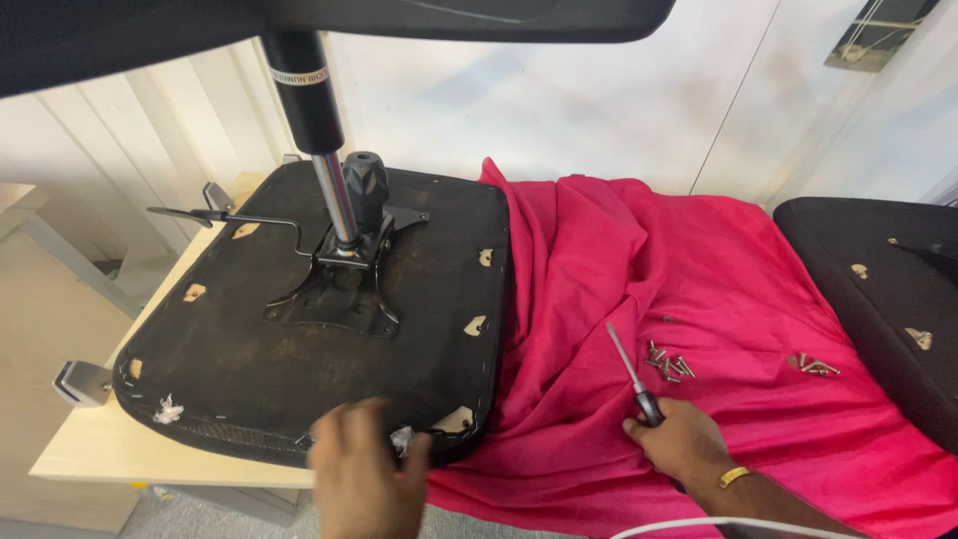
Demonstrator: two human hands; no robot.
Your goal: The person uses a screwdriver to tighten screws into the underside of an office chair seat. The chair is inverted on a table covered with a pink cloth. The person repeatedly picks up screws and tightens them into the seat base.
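The left hand (364, 474) rests open on the upturned chair seat (299, 329) edge. The right hand (684, 439) grips a screwdriver (631, 371) over the red cloth (649, 299).

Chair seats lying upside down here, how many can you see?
2. One chair seat lies on the wooden table at left, mechanism up, the left hand at its near edge. The second seat sits at far right, partly cut off.

The left hand (361, 469) is motion-blurred at the lower edge, its wrist cut off. The screwdriver (631, 374) handle is hidden inside the right hand (683, 439). The second seat (878, 289) is cropped at the right edge.
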